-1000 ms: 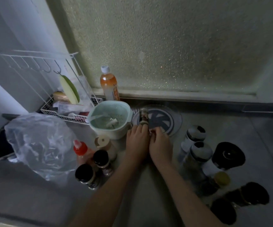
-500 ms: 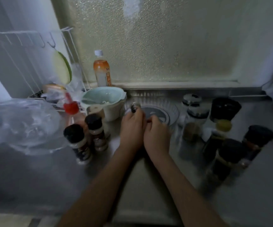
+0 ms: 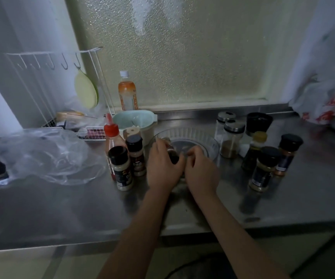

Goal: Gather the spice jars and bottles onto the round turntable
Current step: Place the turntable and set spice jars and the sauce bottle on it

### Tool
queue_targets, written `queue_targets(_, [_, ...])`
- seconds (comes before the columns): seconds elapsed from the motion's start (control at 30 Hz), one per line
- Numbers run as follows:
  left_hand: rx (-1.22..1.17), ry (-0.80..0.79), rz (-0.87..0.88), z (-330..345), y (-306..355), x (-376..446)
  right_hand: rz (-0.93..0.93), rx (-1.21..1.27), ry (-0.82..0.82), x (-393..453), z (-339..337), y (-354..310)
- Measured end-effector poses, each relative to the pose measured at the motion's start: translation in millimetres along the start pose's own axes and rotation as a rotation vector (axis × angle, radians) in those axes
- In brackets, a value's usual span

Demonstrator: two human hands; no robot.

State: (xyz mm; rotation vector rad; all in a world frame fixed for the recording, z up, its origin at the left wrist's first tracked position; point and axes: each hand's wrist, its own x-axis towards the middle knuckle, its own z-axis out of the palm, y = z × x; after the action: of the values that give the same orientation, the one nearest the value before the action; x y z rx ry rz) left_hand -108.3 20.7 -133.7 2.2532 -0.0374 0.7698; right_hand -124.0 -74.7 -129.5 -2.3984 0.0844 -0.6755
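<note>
The small jar that stood upright in my left hand a second ago now tilts, cap toward the back left, long axis leaning over the turntable near its front rim, so placement isn't settled. Left grip wraps it; right hand rests beside, fingers curled, holding nothing I can see. Other jars wait on the desk on both sides.

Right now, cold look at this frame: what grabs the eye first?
Two bare hands meet mid-counter: the left hand grips a small dark jar at the near rim of the clear round turntable, the right hand beside it. Spice jars crowd both sides, black-capped shakers with a red-capped sauce bottle to the left, more jars to the right. Behind, an orange drink bottle stands against the frosted window.
</note>
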Motion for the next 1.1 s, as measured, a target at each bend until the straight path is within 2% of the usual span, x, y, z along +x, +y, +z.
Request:
queue_targets(0.23, [0.129,-0.226,-0.003,3.0,-5.9,6.3,0.024,0.0,0.008,0.2,-6.0,-0.2])
queue_targets(0.33, [0.244,-0.389,0.081,1.1,-6.5,16.2,0.036,-0.019,0.001,0.5,-8.9,-1.6])
queue_targets(0.4, [0.25,-0.472,0.111,-1.3,-6.5,21.7,0.037,-0.025,-0.113,5.6,-14.4,-1.5])
queue_targets(0.5, [0.135,-0.565,0.055,-2.8,-4.7,31.6,0.054,0.038,-0.402,25.5,-23.8,-3.6])
queue_targets(0.6, [0.094,-0.648,0.068,-1.2,1.2,41.5,0.078,-0.05,-0.591,44.2,-22.3,-3.8])
queue_targets(0.67, [0.068,-0.646,0.094,-0.1,3.6,45.9,0.079,-0.098,-0.616,47.5,-19.8,-5.4])
queue_targets(0.8, [-0.026,-0.556,0.143,-1.3,-0.1,44.1,0.008,-0.13,-0.511,45.0,-26.7,-6.6])
queue_targets(0.93, [-0.172,-0.465,0.091,-12.2,-0.7,44.0,-0.152,0.132,-0.513,53.1,-30.7,-3.0])
queue_targets(1.1, [-0.307,-0.364,-0.056,-15.5,13.2,51.0,-0.178,0.288,-0.453,63.8,-25.4,-3.8])
